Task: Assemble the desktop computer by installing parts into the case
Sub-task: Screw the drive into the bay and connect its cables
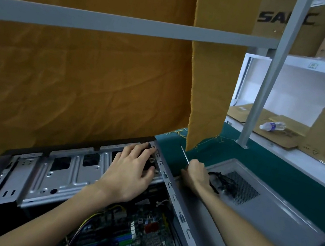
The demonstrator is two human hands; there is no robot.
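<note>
An orange cloth (pixel 79 81) hangs behind the green surface (pixel 258 156), draped over a grey rail (pixel 109 22). To the right, white shelves (pixel 313 67) carry cardboard boxes (pixel 286 21) and plastic bottles (pixel 273 126).

The case (pixel 49 171) lies open on the surface, its drive bays at the far end. Inside it, toward the near edge, sits the motherboard (pixel 140 235) with white slots and yellow wires. Just right of the case lies the grey side panel (pixel 269 219), its mesh vent facing up, with a bundle of black cable ties (pixel 222 182) on it.

The left hand (pixel 131 171) reaches into the far right corner of the case, fingers spread and slightly curled over a dark part (pixel 150 160) against the bay wall; whether it grips the part or only presses it cannot be told. The right hand (pixel 196 174) rests at the case's right rim, fingers closed around a screwdriver (pixel 184 154) whose thin shaft points away toward the cloth.
</note>
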